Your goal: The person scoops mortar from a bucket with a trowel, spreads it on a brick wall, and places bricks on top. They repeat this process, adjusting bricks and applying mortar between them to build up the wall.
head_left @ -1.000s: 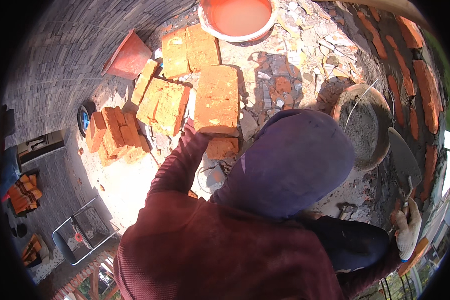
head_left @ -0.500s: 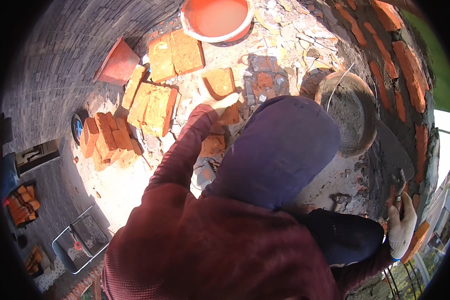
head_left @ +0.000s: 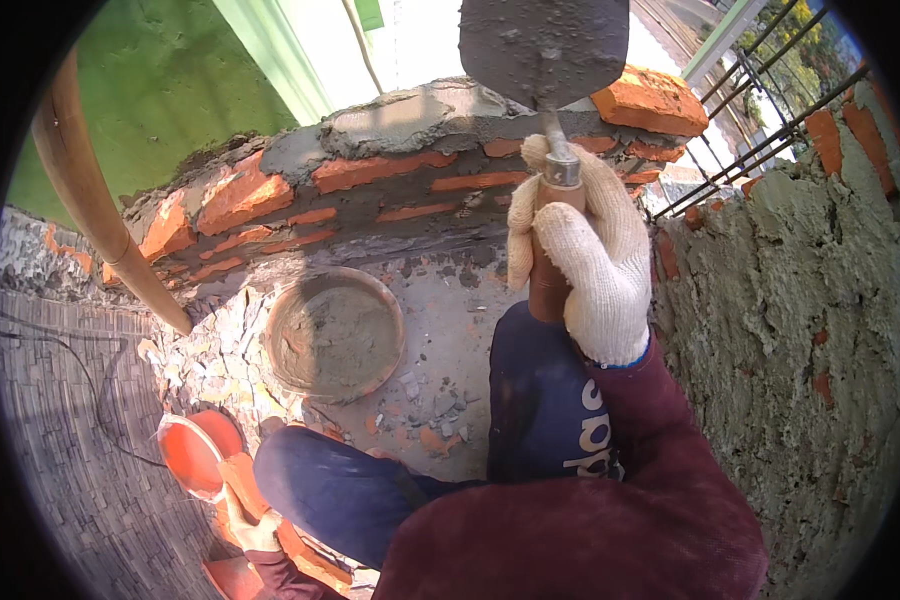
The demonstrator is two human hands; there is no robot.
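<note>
My right hand (head_left: 605, 265), in a pale knitted glove, is wrapped round the wooden handle of a trowel (head_left: 545, 60). The trowel is raised with its mortar-smeared blade pointing away from me, in front of the low brick wall (head_left: 390, 175). Low on the left, my left hand (head_left: 255, 530) grips an orange brick (head_left: 242, 480) beside my knee, close to an orange bucket (head_left: 220, 430). Between the wall and my knees sits a round basin (head_left: 401, 335) of grey wet mortar (head_left: 335, 340). A loose-looking brick (head_left: 650, 102) lies on top of the wall's right end.
A bamboo pole (head_left: 110, 220) leans at the left against the green wall (head_left: 170, 100). Steel bars (head_left: 760, 140) stick out at the far right, above a rough mortared wall (head_left: 790, 330). Broken rubble (head_left: 440, 420) litters the floor. More bricks (head_left: 315, 565) lie by my left forearm.
The view has swung right from the brick stacks to the low wall. My right hand has come up with the trowel. My left hand still has a brick, now seen at lower left.
</note>
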